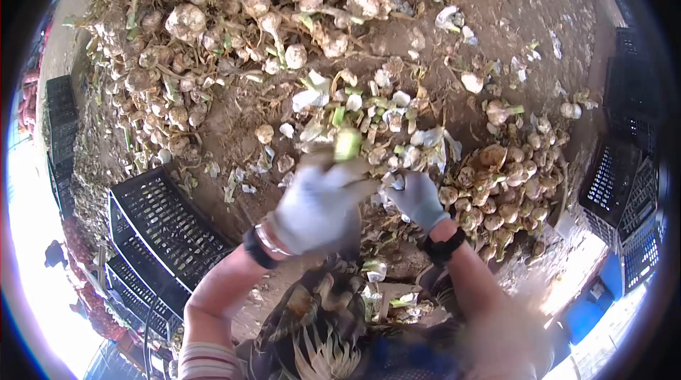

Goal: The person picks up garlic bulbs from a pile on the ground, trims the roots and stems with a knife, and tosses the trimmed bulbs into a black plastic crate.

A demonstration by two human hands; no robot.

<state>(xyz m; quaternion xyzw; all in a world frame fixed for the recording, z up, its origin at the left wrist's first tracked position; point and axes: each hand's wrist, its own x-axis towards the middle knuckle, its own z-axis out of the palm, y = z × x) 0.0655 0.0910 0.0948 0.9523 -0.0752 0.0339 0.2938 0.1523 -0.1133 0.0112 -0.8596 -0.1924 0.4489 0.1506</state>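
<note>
My left hand [317, 206], in a pale glove with a wristband, is smeared by motion at the centre. Just beyond its fingertips a pale green, blurred piece of garlic stalk [347, 144] overlaps the heap of trimmings. My right hand [415, 199], gloved and wearing a dark wristband, is closed close by on the right. Its thumb and fingers press together around a small thing that I cannot make out. Under and ahead of both hands lie cut stalks and papery skins [383, 107]. Right of my right hand is a pile of trimmed garlic bulbs [507, 188].
A large heap of garlic with stalks [213, 32] spreads across the far left and top of the soil floor. Black plastic crates [170, 227] stand at my left, and more crates [611, 178] line the right. A blue container [585, 316] sits at lower right.
</note>
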